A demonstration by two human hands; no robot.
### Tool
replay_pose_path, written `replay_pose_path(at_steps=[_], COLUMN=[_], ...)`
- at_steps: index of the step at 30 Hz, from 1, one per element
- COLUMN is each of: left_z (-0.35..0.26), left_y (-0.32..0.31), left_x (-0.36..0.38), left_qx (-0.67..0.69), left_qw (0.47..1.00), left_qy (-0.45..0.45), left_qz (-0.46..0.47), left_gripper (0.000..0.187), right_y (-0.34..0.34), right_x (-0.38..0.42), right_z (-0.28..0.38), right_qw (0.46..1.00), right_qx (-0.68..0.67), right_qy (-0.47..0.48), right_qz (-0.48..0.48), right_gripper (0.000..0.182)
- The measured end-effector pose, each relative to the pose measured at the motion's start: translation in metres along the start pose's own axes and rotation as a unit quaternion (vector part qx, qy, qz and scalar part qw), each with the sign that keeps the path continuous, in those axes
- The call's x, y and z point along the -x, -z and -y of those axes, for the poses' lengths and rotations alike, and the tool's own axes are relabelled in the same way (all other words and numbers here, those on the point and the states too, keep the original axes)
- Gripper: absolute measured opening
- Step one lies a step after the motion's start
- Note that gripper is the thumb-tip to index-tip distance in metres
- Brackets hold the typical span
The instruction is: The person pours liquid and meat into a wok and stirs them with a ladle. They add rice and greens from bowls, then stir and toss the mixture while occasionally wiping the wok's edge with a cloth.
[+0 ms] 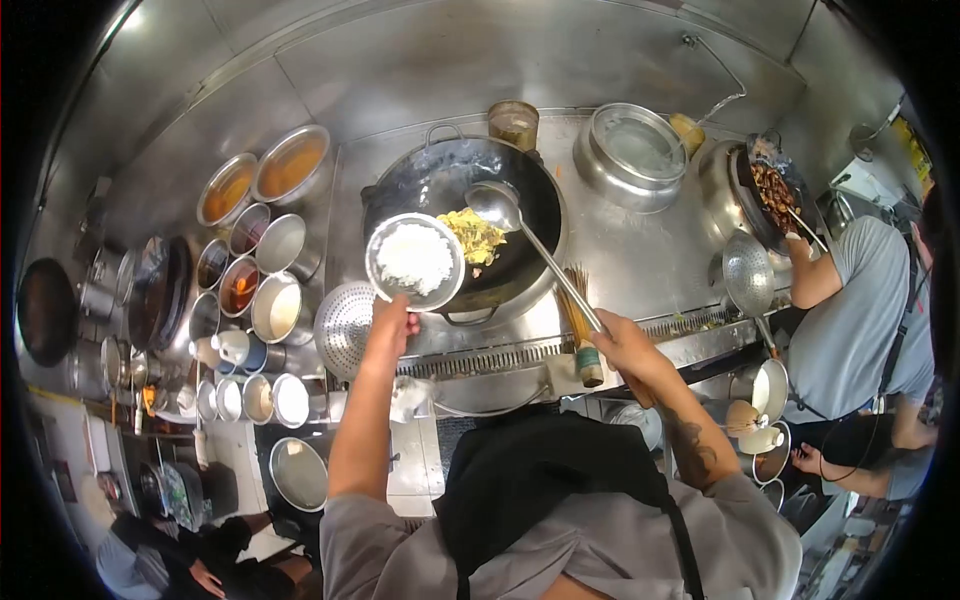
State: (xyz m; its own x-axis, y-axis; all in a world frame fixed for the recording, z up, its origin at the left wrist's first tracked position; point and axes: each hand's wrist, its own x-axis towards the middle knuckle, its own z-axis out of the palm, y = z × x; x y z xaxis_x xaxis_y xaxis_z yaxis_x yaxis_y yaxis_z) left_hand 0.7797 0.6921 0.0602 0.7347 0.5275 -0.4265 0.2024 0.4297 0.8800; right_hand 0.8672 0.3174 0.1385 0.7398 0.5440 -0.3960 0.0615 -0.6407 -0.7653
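Note:
My left hand grips the near rim of a metal bowl of white rice, held over the left side of a large black wok. In my right hand is the handle of a long metal ladle, whose bowl hangs over the wok's middle. Yellow cooked egg lies in the wok, between the rice bowl and the ladle. A bamboo brush stands just left of my right hand.
Left of the wok are a perforated strainer and several seasoning containers. A large metal pot sits at back right. At the right, a co-worker is beside another wok; another person is at lower left.

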Motion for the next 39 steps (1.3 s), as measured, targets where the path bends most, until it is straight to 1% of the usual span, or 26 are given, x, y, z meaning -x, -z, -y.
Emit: replay_pose_path(at_steps=[2,3,4,5,6,8,9,11,12,13,17,19,20,21,22,23,25,26,27,28,30,31,34,35,38,39], left_z=[-0.006,-0.011,-0.014,-0.015,-0.016,-0.019,-0.018,-0.001,0.006,-0.005,-0.034,-0.031,-0.029,-0.023,-0.031,-0.040,-0.057,-0.064,-0.070,-0.073,-0.074,-0.075,-0.080,-0.080,-0.078,-0.076], left_y=[-0.013,-0.020,-0.027,-0.034,-0.043,-0.063,-0.070,-0.068,-0.068,-0.074,-0.071,-0.076,-0.075,-0.066,-0.060,-0.053,-0.041,-0.033,-0.026,-0.020,-0.013,-0.009,-0.005,-0.002,0.008,0.011], left_x=[-0.038,-0.052,-0.063,-0.073,-0.083,-0.097,-0.103,-0.137,-0.156,-0.160,-0.158,-0.143,-0.134,-0.138,-0.133,-0.128,-0.110,-0.102,-0.096,-0.089,-0.079,-0.073,-0.049,-0.040,-0.029,-0.026], left_qx=[-0.119,-0.177,-0.268,-0.347,-0.414,-0.504,-0.547,-0.654,-0.700,-0.717,-0.610,-0.626,-0.633,-0.592,-0.577,-0.561,-0.530,-0.508,-0.485,-0.461,-0.451,-0.449,-0.434,-0.429,-0.392,-0.381], left_qw=[0.992,0.982,0.943,0.879,0.793,0.742,0.714,0.661,0.630,0.630,0.692,0.679,0.674,0.695,0.710,0.725,0.758,0.770,0.780,0.790,0.790,0.787,0.795,0.800,0.805,0.820], left_qy=[-0.040,-0.064,-0.193,-0.319,-0.438,-0.434,-0.429,-0.366,-0.335,-0.298,-0.382,-0.383,-0.381,-0.408,-0.402,-0.396,-0.370,-0.375,-0.381,-0.388,-0.394,-0.404,-0.401,-0.393,-0.407,-0.390], left_qz=[0.009,-0.021,-0.044,-0.065,-0.086,-0.082,-0.082,-0.036,-0.014,-0.002,-0.057,-0.024,-0.009,-0.008,-0.029,-0.050,-0.087,-0.095,-0.104,-0.111,-0.131,-0.129,-0.139,-0.148,-0.181,-0.176], left_gripper=[0.028,0.043,0.047,0.052,0.057,0.062,0.065,0.063,0.062,0.061,0.061,0.060,0.059,0.058,0.059,0.059,0.057,0.056,0.055,0.053,0.050,0.050,0.048,0.048,0.046,0.047], right_y=[-0.011,-0.018,-0.023,-0.024,-0.030,-0.049,-0.055,-0.062,-0.062,-0.063,-0.069,-0.065,-0.063,-0.060,-0.057,-0.050,-0.044,-0.045,-0.055,-0.055,-0.055,-0.058,-0.042,-0.042,-0.038,-0.039], right_x=[0.005,0.009,0.010,0.016,0.014,0.009,0.008,0.009,0.010,0.010,-0.001,-0.005,-0.004,-0.004,-0.005,0.000,0.009,0.013,0.003,-0.002,-0.006,-0.016,-0.019,-0.025,-0.002,-0.003], right_z=[0.002,0.003,0.006,0.020,0.013,-0.010,-0.016,-0.011,-0.003,0.005,0.016,0.030,0.034,0.037,0.040,0.047,0.055,0.055,0.032,0.021,0.003,-0.008,0.023,0.006,0.015,0.012], right_qw=[0.998,0.997,0.994,0.995,0.991,0.978,0.980,0.982,0.980,0.976,0.943,0.920,0.922,0.926,0.929,0.927,0.967,0.979,0.971,0.968,0.943,0.959,0.981,0.964,0.944,0.940], right_qx=[-0.021,-0.036,-0.051,-0.024,-0.047,-0.087,-0.084,-0.091,-0.126,-0.162,-0.318,-0.379,-0.374,-0.366,-0.360,-0.372,-0.241,-0.176,-0.027,0.048,0.201,0.238,0.190,0.236,0.252,0.282], right_qy=[0.024,0.032,0.039,0.016,0.042,0.097,0.079,0.062,0.045,0.027,-0.051,-0.082,-0.077,-0.071,-0.064,-0.033,0.022,0.053,0.153,0.168,0.190,0.096,0.000,0.089,0.154,0.128], right_qz=[-0.047,-0.067,-0.087,-0.094,-0.116,-0.160,-0.163,-0.156,-0.147,-0.140,-0.089,-0.061,-0.059,-0.054,-0.050,-0.037,-0.074,-0.092,-0.181,-0.182,-0.183,-0.123,-0.046,-0.077,-0.148,-0.144], right_gripper=[0.035,0.037,0.038,0.042,0.042,0.044,0.046,0.044,0.043,0.043,0.041,0.040,0.041,0.042,0.043,0.046,0.048,0.049,0.051,0.051,0.052,0.050,0.056,0.058,0.055,0.054])
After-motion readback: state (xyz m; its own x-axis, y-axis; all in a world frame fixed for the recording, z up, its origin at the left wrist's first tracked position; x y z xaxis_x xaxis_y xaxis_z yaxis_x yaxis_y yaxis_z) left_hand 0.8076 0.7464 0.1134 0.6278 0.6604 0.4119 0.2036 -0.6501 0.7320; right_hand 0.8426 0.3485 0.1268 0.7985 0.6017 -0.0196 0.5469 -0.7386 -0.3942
